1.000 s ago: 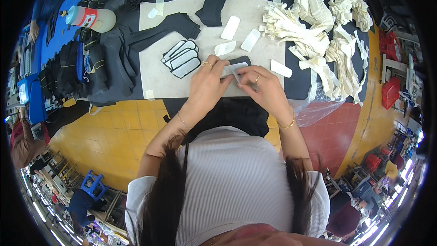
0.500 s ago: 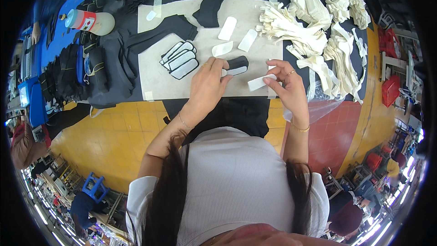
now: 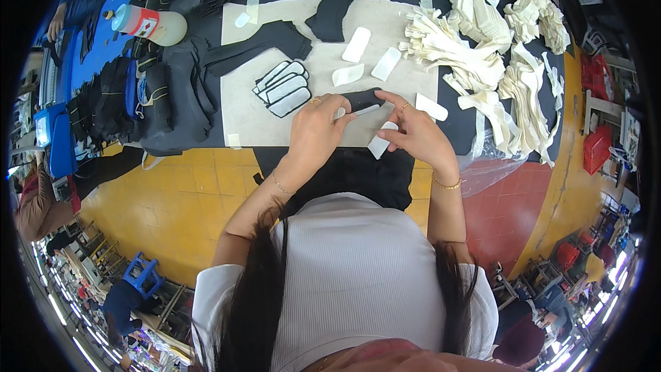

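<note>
My left hand (image 3: 317, 124) is closed on the near-left end of a small black fabric piece (image 3: 363, 99) with a white strip (image 3: 366, 109) along its near edge. At the far right end of that piece, the index finger of my right hand (image 3: 421, 136) touches the fabric. The thumb and other fingers of this hand pinch a white rounded piece (image 3: 380, 143), tilted near the table's front edge. To the left lies a fanned stack of white pieces with black borders (image 3: 284, 88). Loose white pieces (image 3: 357, 45) lie beyond my hands, and another white piece (image 3: 432, 107) rests right of my right hand.
Bundles of cream fabric strips (image 3: 451, 48) cover the table's right side. Black fabric pieces (image 3: 186, 79) and tied black bundles fill the left, with a bottle of pale liquid (image 3: 151, 25) lying among them. A grey sheet (image 3: 237, 114) covers the middle. Clear plastic (image 3: 485, 158) hangs at the front right.
My right hand has moved left and down to the black piece, and the white piece in it has turned steeper. The whole view has shifted slightly. My left hand keeps its hold.
</note>
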Tool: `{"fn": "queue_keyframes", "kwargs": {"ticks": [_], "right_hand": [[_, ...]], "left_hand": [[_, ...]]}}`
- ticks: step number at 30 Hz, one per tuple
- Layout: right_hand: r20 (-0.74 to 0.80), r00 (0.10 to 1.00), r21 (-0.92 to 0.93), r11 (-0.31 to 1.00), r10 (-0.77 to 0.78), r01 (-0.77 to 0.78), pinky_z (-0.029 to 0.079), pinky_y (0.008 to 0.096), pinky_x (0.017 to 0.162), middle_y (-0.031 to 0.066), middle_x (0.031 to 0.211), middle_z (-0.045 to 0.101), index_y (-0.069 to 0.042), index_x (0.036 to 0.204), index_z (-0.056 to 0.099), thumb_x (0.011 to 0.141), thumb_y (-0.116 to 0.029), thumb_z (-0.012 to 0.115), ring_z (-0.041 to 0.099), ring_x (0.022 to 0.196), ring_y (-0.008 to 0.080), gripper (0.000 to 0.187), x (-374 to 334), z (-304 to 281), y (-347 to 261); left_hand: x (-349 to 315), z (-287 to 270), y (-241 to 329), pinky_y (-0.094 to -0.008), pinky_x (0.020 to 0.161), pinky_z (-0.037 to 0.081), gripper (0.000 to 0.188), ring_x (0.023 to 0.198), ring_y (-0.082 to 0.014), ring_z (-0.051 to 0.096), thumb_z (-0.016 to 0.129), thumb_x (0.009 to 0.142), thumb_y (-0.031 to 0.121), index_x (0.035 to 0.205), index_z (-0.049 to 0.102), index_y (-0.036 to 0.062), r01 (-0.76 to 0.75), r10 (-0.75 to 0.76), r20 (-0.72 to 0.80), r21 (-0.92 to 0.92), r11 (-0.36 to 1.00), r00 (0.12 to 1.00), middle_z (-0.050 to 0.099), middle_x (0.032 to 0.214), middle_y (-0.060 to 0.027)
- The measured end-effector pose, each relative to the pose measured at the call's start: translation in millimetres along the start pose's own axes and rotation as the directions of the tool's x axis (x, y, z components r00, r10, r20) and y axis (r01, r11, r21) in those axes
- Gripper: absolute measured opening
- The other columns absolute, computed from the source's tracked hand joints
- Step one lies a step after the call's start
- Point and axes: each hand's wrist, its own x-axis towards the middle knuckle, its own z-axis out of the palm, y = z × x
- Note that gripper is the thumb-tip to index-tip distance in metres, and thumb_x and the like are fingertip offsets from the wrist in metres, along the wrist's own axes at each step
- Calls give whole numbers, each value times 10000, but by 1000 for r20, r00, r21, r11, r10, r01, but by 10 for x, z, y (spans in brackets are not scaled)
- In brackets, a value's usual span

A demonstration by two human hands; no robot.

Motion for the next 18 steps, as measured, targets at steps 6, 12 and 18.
{"fn": "queue_keyframes", "kwargs": {"ticks": [6,12,18], "right_hand": [[11,998,-20,998,-62,62,497,235,590,27,809,624,-98,1443,501,871,-53,727,650,633,96,617,-21,-22,58],[-72,997,159,987,-2,13,531,221,663,24,886,682,-19,1152,668,943,-61,682,666,704,91,213,39,-6,99],[-238,962,418,880,-133,225,563,255,754,66,864,737,-13,1003,702,911,-3,673,719,822,128,97,-35,146,-9]], "left_hand": [[-58,-508,-117,-257,629,465,250,695,-98,579,835,796,138,949,669,31,376,-378,46,-270,886,925,673,869,-25],[-85,-766,-222,-271,691,486,302,840,-122,595,837,793,154,1038,700,44,228,-173,-274,186,956,946,646,1007,-50],[-150,-427,54,-222,638,442,337,786,-79,560,820,801,114,1118,717,65,251,-190,191,-378,891,963,641,1006,-24]]}}
